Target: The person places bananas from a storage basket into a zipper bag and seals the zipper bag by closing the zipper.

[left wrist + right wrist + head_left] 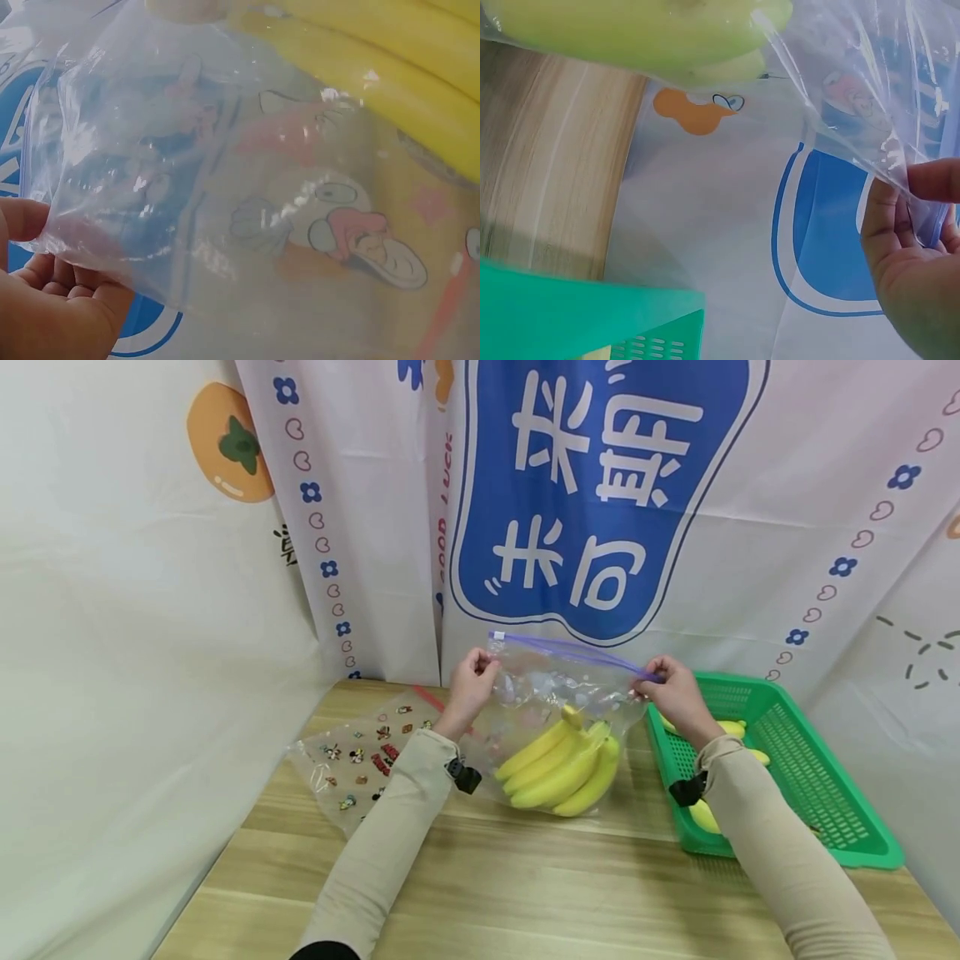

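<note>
A clear zip bag [525,689] with a purple zip strip and a white slider [498,635] is held up by its two top corners. Inside it lies a bunch of yellow bananas [558,767], low in the bag. My left hand [472,685] pinches the bag's left edge just below the slider; in the left wrist view, thumb and fingers grip the thin plastic. With my right hand [672,693] I pinch the right end of the purple strip. In the right wrist view the strip's end [930,225] runs between thumb and fingers.
A second clear bag [330,768] with a red zip strip and cartoon prints lies flat on the wooden table [525,893] at left. At right stands a green plastic basket [862,810] holding several yellow fruits [705,817]. A printed cloth [390,527] hangs behind the table.
</note>
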A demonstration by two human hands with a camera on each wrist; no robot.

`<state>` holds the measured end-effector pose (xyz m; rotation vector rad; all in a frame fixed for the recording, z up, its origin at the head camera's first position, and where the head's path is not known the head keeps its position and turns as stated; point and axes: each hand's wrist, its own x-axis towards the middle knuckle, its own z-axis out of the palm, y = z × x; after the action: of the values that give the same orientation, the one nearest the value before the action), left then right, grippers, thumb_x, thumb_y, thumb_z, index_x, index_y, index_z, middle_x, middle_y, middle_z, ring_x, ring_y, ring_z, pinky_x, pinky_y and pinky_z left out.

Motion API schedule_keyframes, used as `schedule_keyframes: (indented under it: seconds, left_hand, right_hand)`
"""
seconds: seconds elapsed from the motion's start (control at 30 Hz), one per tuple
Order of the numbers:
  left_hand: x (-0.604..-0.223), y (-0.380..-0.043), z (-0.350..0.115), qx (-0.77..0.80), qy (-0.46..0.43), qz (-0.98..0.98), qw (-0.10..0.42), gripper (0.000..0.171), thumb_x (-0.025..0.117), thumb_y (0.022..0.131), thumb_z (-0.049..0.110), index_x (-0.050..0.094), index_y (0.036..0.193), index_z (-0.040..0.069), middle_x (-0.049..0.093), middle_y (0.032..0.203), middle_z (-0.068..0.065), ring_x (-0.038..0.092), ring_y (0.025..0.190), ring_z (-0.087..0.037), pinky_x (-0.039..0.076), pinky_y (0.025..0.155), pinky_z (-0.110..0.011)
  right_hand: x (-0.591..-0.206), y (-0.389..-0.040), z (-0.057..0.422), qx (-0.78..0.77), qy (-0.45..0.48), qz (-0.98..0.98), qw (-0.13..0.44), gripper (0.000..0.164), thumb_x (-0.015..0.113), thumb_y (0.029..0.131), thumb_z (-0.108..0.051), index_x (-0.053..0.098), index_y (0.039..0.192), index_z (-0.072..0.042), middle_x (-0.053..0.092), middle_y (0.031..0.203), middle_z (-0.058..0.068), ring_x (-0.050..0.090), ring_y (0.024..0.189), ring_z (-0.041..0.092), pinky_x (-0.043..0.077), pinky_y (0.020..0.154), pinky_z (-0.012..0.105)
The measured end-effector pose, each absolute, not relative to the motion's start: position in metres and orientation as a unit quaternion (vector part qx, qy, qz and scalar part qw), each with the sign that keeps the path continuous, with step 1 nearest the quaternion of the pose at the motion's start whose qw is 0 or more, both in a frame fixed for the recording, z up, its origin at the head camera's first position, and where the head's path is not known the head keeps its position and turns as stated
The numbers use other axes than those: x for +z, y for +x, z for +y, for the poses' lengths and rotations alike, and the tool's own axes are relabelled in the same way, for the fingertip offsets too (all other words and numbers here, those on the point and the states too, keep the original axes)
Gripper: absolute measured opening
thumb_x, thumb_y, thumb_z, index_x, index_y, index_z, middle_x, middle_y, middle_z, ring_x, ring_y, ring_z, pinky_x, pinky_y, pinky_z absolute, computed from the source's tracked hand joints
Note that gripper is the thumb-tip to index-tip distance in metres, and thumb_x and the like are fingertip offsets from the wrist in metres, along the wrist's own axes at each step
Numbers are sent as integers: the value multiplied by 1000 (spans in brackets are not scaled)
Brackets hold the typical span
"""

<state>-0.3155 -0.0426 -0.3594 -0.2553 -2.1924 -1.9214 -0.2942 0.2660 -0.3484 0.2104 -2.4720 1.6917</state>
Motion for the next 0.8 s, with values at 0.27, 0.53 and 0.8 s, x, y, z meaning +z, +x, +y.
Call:
schedule_keyframes:
  seconds: [0.27, 0.53, 0.8]
  left_hand:
    - [-367, -314, -51, -644, -93, -754, 87, 17, 56, 95, 16, 62, 94, 0, 47, 74, -3, 40, 63, -13, 33, 52, -21]
    - [-371, -309, -50, -646, -125, -750, 69, 19, 50, 99, 15, 60, 94, -1, 46, 73, -3, 38, 61, -12, 32, 52, -22]
    - [-379, -311, -53, -630, -124, -765, 60, 17, 52, 98, 15, 62, 102, 2, 62, 87, -8, 48, 66, -13, 40, 53, -21]
  right_hand:
    - [-350, -298, 269, 601, 58, -793, 81, 31, 60, 91, -2, 42, 115, 3, 63, 85, -1, 63, 71, 7, 53, 69, 22]
    - [-349, -298, 272, 638, 2, -766, 77, 36, 67, 88, -10, 49, 119, -2, 63, 82, -4, 63, 72, 6, 53, 71, 23]
    - [-348, -300, 281, 624, -28, -775, 93, 35, 69, 87, -16, 49, 114, -8, 65, 77, -9, 64, 71, 6, 53, 68, 20]
